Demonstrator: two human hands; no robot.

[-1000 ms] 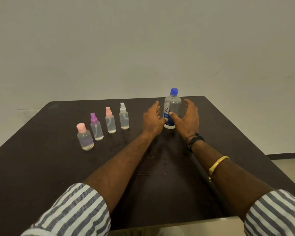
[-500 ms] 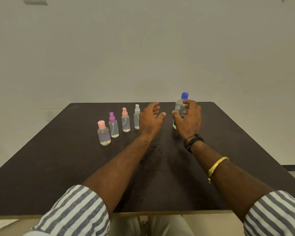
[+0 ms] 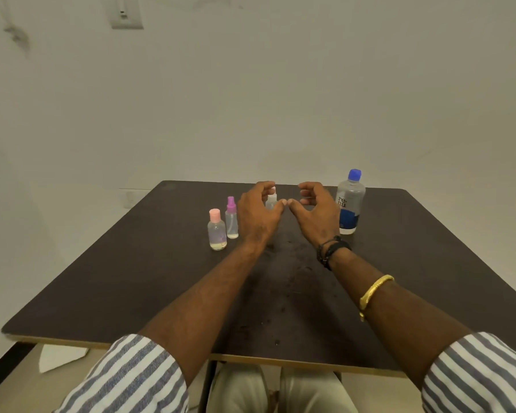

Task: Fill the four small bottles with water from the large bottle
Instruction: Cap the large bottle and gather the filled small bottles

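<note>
**While both hands hover unladen, the large bottle (image 3: 349,204) waits at 1 o'clock**

As I read the head view, the left hand (image 3: 258,216) and right hand (image 3: 316,216) float side by side over the far half of the table (image 3: 131,278). Their fingers are loosely curved and grasp nothing, and the thumb tips nearly meet. The large bottle stands upright and capped, just beside the right hand at its 3 o'clock. At the left hand's 9 o'clock stand the pink-capped bottle (image 3: 217,231) and the purple spray bottle (image 3: 231,219). A white-capped bottle (image 3: 271,201) shows between the hands.
</note>
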